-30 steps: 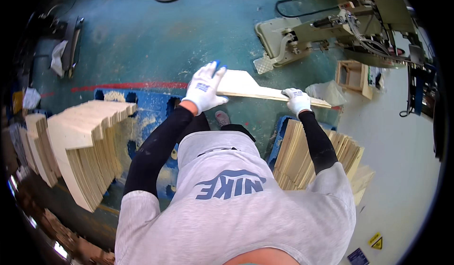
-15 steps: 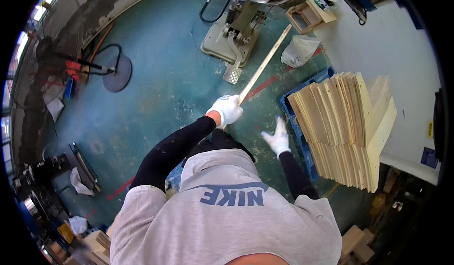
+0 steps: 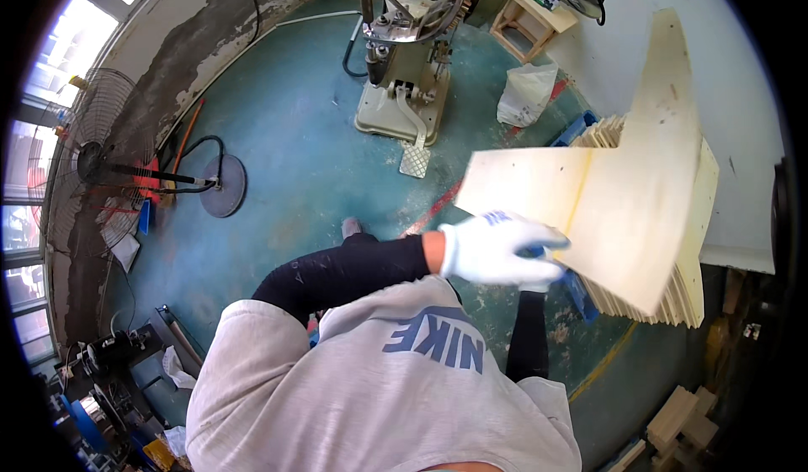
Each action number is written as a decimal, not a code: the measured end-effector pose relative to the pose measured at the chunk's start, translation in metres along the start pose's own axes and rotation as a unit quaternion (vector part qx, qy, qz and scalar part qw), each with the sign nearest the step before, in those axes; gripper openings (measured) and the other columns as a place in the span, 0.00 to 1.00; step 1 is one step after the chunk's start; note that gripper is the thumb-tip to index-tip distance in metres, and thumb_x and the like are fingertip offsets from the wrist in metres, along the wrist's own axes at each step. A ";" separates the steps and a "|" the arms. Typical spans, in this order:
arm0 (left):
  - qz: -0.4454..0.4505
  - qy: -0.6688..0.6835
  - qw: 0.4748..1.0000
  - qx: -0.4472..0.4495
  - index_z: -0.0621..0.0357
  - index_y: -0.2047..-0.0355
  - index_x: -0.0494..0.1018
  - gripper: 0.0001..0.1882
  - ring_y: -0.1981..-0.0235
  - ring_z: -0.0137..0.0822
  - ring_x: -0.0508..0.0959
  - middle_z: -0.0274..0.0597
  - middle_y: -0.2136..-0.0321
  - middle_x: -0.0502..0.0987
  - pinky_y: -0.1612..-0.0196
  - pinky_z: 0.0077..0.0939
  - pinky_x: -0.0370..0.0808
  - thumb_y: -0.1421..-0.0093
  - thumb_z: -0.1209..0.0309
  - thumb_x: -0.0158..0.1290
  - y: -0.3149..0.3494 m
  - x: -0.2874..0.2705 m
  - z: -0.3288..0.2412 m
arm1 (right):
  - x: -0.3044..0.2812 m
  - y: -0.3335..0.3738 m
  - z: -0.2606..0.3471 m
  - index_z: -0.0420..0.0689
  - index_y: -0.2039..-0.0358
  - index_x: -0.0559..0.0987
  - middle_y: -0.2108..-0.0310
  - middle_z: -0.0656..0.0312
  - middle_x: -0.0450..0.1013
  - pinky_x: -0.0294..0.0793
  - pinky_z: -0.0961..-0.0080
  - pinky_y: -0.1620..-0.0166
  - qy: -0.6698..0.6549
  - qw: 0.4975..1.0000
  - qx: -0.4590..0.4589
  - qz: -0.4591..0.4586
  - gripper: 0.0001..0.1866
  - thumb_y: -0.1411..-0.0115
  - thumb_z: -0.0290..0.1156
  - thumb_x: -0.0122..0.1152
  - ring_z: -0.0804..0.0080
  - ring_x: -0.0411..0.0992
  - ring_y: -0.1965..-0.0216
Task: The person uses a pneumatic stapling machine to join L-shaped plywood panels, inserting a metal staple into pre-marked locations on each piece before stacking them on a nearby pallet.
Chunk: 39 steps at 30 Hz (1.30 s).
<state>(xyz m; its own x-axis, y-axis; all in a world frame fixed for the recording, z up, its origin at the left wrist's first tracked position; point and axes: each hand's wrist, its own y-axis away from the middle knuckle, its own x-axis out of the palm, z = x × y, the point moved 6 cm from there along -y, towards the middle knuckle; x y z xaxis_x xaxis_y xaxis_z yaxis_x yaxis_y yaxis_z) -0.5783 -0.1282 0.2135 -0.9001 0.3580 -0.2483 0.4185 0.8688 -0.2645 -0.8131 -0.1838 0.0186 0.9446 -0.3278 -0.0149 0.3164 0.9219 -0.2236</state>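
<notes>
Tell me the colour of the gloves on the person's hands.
White, with a blue palm coating visible, on the left hand gripping the pale wooden panel; head view.

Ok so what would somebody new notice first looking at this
A pale angled wooden board at right, gripped by the gloved left hand above a stack of similar boards. Up top stands a machine with a foot pedal; a floor fan stands at left.
</notes>
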 end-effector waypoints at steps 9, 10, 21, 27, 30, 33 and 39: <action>-0.241 -0.228 0.863 -0.382 0.60 0.30 0.57 0.38 0.30 0.60 0.57 0.66 0.33 0.61 0.30 0.44 0.58 0.33 0.51 0.52 0.236 -0.192 0.237 | -0.021 -0.004 0.053 0.36 0.40 0.70 0.41 0.49 0.71 0.75 0.59 0.41 -0.216 0.966 0.136 -0.035 0.22 0.28 0.36 0.52 0.59 0.72 0.43; -0.242 -0.183 0.873 -0.381 0.60 0.29 0.54 0.38 0.30 0.56 0.60 0.62 0.33 0.62 0.31 0.39 0.59 0.31 0.53 0.51 0.245 -0.204 0.238 | -0.014 0.004 0.049 0.35 0.39 0.70 0.40 0.49 0.70 0.73 0.58 0.39 -0.252 0.953 0.162 -0.040 0.23 0.28 0.37 0.51 0.57 0.71 0.42; -0.388 -0.013 0.881 -0.270 0.53 0.29 0.58 0.31 0.74 0.21 0.67 0.34 0.71 0.73 0.67 0.19 0.70 0.30 0.72 0.50 0.264 -0.305 0.197 | 0.131 0.097 0.063 0.43 0.33 0.65 0.34 0.55 0.66 0.59 0.56 0.31 -0.354 0.913 0.202 -0.014 0.28 0.25 0.48 0.45 0.57 0.63 0.34; -0.359 -0.045 0.902 -0.234 0.57 0.30 0.58 0.30 0.66 0.28 0.76 0.44 0.64 0.80 0.56 0.24 0.74 0.31 0.74 0.50 0.219 -0.349 0.183 | 0.175 0.099 0.040 0.39 0.38 0.70 0.40 0.57 0.72 0.69 0.62 0.37 -0.312 0.921 0.231 -0.043 0.25 0.25 0.44 0.47 0.63 0.70 0.40; -0.334 -0.068 0.912 -0.229 0.60 0.31 0.59 0.30 0.54 0.35 0.80 0.54 0.52 0.80 0.47 0.26 0.73 0.32 0.74 0.50 0.203 -0.357 0.176 | 0.170 0.098 0.032 0.40 0.37 0.70 0.39 0.57 0.71 0.69 0.61 0.37 -0.294 0.929 0.220 -0.040 0.25 0.26 0.44 0.49 0.62 0.69 0.39; -0.343 -0.118 0.915 -0.174 0.59 0.31 0.59 0.30 0.55 0.38 0.81 0.54 0.52 0.80 0.47 0.27 0.74 0.32 0.74 0.50 0.189 -0.366 0.183 | 0.184 0.090 0.039 0.39 0.37 0.69 0.38 0.56 0.70 0.66 0.60 0.35 -0.352 0.899 0.249 -0.069 0.25 0.26 0.42 0.50 0.62 0.68 0.37; -0.247 -0.120 0.923 -0.270 0.62 0.29 0.56 0.30 0.45 0.30 0.75 0.48 0.40 0.74 0.42 0.24 0.70 0.29 0.70 0.49 0.158 -0.387 0.187 | 0.192 0.076 0.037 0.38 0.37 0.69 0.37 0.55 0.69 0.66 0.61 0.34 -0.346 0.893 0.269 -0.105 0.25 0.27 0.40 0.52 0.61 0.67 0.36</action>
<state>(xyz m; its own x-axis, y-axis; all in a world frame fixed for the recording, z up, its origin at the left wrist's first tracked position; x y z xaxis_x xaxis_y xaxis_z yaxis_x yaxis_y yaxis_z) -0.1412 -0.1932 0.0939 -0.8854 -0.1580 -0.4371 -0.2160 0.9726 0.0861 -0.6044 -0.1691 0.0351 0.6281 -0.4696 0.6205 0.3121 0.8825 0.3520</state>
